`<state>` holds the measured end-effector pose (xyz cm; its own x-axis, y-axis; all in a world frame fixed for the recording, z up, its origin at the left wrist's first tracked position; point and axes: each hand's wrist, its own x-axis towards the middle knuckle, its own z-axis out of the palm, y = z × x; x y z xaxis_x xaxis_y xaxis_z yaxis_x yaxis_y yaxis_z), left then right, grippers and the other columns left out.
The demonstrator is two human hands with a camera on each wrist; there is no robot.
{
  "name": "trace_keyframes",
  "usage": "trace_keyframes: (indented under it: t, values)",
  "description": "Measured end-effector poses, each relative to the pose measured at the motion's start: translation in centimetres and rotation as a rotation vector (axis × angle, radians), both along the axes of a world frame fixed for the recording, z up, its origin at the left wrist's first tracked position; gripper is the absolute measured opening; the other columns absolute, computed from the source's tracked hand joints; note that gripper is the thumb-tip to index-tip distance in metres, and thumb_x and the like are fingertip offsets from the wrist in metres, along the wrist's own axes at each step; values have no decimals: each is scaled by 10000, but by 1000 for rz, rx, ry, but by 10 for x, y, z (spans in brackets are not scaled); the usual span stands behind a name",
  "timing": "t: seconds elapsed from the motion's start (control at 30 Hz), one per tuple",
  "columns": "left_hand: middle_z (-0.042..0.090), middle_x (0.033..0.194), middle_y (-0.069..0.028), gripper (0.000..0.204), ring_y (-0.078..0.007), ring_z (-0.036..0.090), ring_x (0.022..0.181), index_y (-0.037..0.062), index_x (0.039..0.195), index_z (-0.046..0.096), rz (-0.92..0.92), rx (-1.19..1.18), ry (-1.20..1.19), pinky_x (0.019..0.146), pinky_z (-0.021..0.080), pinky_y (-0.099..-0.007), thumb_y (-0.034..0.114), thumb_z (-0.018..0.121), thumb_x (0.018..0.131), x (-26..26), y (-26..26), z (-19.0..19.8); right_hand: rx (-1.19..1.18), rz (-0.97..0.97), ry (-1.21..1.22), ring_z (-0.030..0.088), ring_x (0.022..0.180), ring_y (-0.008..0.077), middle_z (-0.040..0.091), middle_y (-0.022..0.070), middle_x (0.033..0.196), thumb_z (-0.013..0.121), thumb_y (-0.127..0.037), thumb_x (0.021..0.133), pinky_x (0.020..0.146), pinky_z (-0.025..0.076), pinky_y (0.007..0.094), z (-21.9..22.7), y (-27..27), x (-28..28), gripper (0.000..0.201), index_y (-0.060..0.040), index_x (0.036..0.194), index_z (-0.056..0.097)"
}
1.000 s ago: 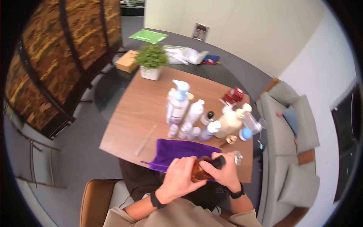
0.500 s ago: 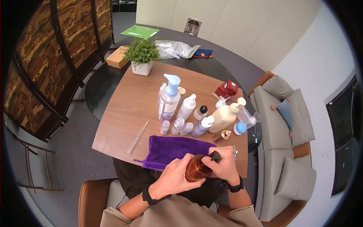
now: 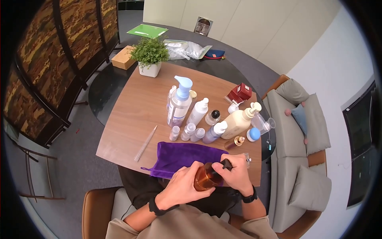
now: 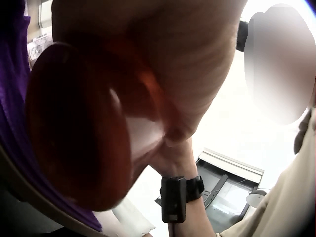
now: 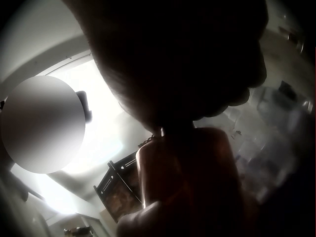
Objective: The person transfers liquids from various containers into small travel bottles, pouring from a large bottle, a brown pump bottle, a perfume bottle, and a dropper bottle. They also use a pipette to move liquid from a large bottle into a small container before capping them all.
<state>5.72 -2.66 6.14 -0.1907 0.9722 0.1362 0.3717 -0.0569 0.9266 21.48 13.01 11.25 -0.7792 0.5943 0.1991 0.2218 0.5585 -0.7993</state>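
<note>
An amber bottle (image 3: 206,177) with a black pump top (image 3: 226,164) is held tilted over the near table edge. The left hand (image 3: 184,186) grips its body; in the left wrist view the bottle's base (image 4: 74,128) faces the camera. Fingers and thumb of the right hand (image 3: 236,172) are curled round the pump top. The right wrist view shows the bottle (image 5: 190,173) below the dark right hand (image 5: 182,64). Beneath and beyond the hands a purple cloth (image 3: 179,156) lies on the table.
Behind the cloth stand several bottles, among them a blue-pump bottle (image 3: 179,107), a cream pump bottle (image 3: 236,124) and a small brown bottle (image 3: 234,143). A clear stick (image 3: 146,143) lies left, a potted plant (image 3: 149,55) stands at the back, and red boxes (image 3: 240,93) sit far right.
The head view has steadied and shifted slightly since the earlier frames. Both hands keep their hold on the bottle and its pump top, with little visible movement.
</note>
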Motion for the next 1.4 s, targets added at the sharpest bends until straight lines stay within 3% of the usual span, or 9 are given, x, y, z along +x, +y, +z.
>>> trace_keyframes:
  t: [0.13, 0.27, 0.57, 0.63, 0.83, 0.9, 1.0, 1.1, 1.4]
  values:
    - [764, 1010, -158, 677, -372, 753, 916, 44, 1280, 590, 219, 157, 270, 857, 548, -453, 319, 975, 794, 12, 0, -3, -26, -62, -65, 378, 544, 100, 464, 52, 551, 869, -238, 953, 519, 313, 355, -12, -13, -2, 465, -5, 686, 568]
    - [765, 1017, -153, 689, -375, 755, 928, 33, 1285, 590, 184, 140, 198, 860, 552, -458, 304, 974, 781, 12, -3, -12, -85, -116, -10, 393, 518, 133, 455, 70, 547, 866, -209, 931, 505, 307, 374, -8, -24, -7, 509, -8, 633, 505]
    - [775, 1098, -182, 772, -409, 766, 978, 44, 1386, 604, -78, 95, -61, 938, 598, -471, 345, 997, 794, -2, -3, -8, 77, 187, 111, 445, 456, 271, 455, 91, 541, 840, -87, 867, 479, 358, 388, -8, -6, 0, 445, -28, 590, 497]
    - [762, 1099, -180, 746, -404, 757, 987, 18, 1372, 575, -278, -42, -335, 939, 596, -456, 349, 978, 839, -5, -4, -5, 23, 277, 130, 441, 459, 269, 443, 87, 544, 840, -88, 864, 479, 354, 387, -9, -6, 2, 469, -37, 588, 464]
    - [733, 1277, -88, 830, -214, 711, 1131, 8, 1458, 574, -518, -38, -536, 1041, 571, -390, 276, 1012, 807, -6, -4, -27, -37, 311, 136, 523, 466, 291, 532, 106, 566, 864, -131, 881, 479, 397, 395, 1, -20, 2, 347, -14, 652, 631]
    - [767, 1092, -137, 767, -295, 754, 971, 20, 1427, 586, -367, 36, -475, 953, 594, -434, 346, 980, 855, -1, -5, -14, 45, 151, 102, 533, 474, 292, 539, 106, 569, 918, -193, 869, 481, 402, 397, 10, -21, 4, 393, -19, 655, 638]
    - [772, 1056, -158, 730, -378, 763, 947, 40, 1364, 609, -113, 124, -22, 933, 598, -468, 361, 984, 826, -1, -2, 4, 214, 73, -7, 541, 478, 298, 547, 121, 572, 963, -260, 841, 480, 400, 398, 26, -13, 9, 429, -19, 670, 652]
    - [769, 1134, -203, 753, -434, 752, 1015, 45, 1347, 623, -54, 54, 39, 918, 611, -478, 363, 999, 777, 1, -5, 4, 332, -29, 13, 502, 474, 300, 523, 127, 569, 949, -244, 849, 476, 376, 402, 24, -14, 8, 446, -16, 666, 613]
    - [782, 1111, -182, 725, -391, 781, 988, 29, 1341, 592, -215, 75, -189, 919, 612, -457, 334, 989, 817, -10, -2, 2, 229, 201, -3, 483, 487, 265, 499, 96, 578, 879, -155, 868, 511, 335, 383, 22, 4, 11, 343, -38, 708, 599]
